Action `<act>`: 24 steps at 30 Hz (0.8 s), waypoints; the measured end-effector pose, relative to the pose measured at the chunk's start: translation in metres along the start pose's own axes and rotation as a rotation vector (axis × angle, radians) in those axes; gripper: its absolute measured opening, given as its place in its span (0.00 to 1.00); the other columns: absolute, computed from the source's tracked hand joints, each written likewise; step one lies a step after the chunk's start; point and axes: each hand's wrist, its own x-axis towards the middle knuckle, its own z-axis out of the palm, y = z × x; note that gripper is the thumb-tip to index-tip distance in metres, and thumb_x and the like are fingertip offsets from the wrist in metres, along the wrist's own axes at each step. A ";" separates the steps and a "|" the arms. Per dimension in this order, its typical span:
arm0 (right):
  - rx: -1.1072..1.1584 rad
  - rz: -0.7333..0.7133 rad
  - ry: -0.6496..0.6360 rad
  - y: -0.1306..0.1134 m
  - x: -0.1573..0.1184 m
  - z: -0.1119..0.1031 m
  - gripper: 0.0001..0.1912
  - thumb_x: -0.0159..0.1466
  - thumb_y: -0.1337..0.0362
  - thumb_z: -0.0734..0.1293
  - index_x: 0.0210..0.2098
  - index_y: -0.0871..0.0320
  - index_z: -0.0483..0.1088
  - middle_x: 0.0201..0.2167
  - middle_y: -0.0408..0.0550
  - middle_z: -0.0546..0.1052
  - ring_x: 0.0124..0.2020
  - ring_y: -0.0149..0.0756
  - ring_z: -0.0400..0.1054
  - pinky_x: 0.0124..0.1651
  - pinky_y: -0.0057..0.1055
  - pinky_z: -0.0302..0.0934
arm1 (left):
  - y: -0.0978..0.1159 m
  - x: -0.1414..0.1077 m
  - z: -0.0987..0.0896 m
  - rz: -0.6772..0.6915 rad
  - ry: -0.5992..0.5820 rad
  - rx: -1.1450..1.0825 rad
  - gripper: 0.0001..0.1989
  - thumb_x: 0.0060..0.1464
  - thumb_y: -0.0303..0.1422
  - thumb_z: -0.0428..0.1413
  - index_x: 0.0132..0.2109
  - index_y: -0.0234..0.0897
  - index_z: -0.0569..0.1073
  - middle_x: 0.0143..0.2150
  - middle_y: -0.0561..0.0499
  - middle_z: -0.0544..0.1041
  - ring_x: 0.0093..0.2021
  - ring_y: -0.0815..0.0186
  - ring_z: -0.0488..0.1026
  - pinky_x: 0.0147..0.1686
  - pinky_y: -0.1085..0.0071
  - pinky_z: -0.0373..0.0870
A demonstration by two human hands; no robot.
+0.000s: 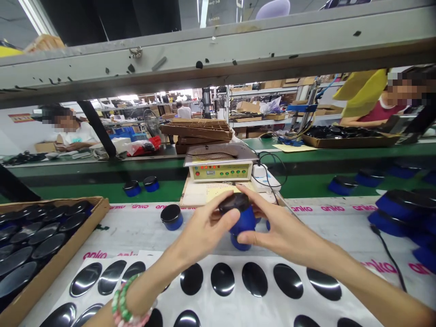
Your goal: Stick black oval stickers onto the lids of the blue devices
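A round blue piece with a black top is between my two hands above the table. My left hand is closed round its black upper part, thumb in front. My right hand grips the blue side from the right. Just below, another blue piece shows partly, and more blue is half hidden behind my right fingers. To the left a similar blue piece with a black top stands on the table. In front of me lies a white sheet bearing several glossy black discs.
A cardboard tray of black-topped pieces stands at left; stacked blue pieces stand at right beside a black cable. Behind my hands sits a control box with lit buttons. A green belt carries more pieces. A shelf beam crosses overhead. Other people sit beyond.
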 end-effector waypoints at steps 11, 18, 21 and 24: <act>0.338 0.125 -0.147 -0.001 -0.051 0.015 0.41 0.56 0.56 0.72 0.64 0.48 0.51 0.59 0.50 0.66 0.54 0.44 0.66 0.55 0.40 0.63 | 0.018 -0.044 -0.001 -0.003 -0.164 0.233 0.25 0.53 0.28 0.49 0.59 0.42 0.69 0.38 0.52 0.80 0.31 0.62 0.76 0.32 0.67 0.75; 0.164 0.163 -0.088 0.007 -0.087 0.042 0.44 0.57 0.52 0.71 0.66 0.44 0.47 0.64 0.49 0.60 0.62 0.47 0.57 0.61 0.44 0.55 | 0.006 -0.078 0.027 -0.028 -0.092 0.213 0.24 0.53 0.31 0.54 0.58 0.48 0.69 0.48 0.50 0.77 0.44 0.58 0.76 0.45 0.64 0.74; -0.019 0.198 -0.143 0.015 -0.109 0.036 0.42 0.60 0.54 0.68 0.67 0.41 0.42 0.66 0.46 0.55 0.64 0.46 0.51 0.62 0.42 0.53 | -0.015 -0.100 0.054 -0.200 0.109 0.105 0.31 0.46 0.37 0.62 0.58 0.47 0.65 0.57 0.47 0.70 0.55 0.54 0.70 0.53 0.61 0.70; -0.120 0.316 -0.171 0.030 -0.134 0.023 0.31 0.64 0.59 0.64 0.63 0.41 0.49 0.63 0.44 0.59 0.61 0.42 0.57 0.60 0.39 0.57 | -0.039 -0.120 0.080 -0.372 0.304 -0.001 0.34 0.48 0.39 0.60 0.61 0.43 0.58 0.60 0.43 0.65 0.59 0.54 0.65 0.54 0.61 0.69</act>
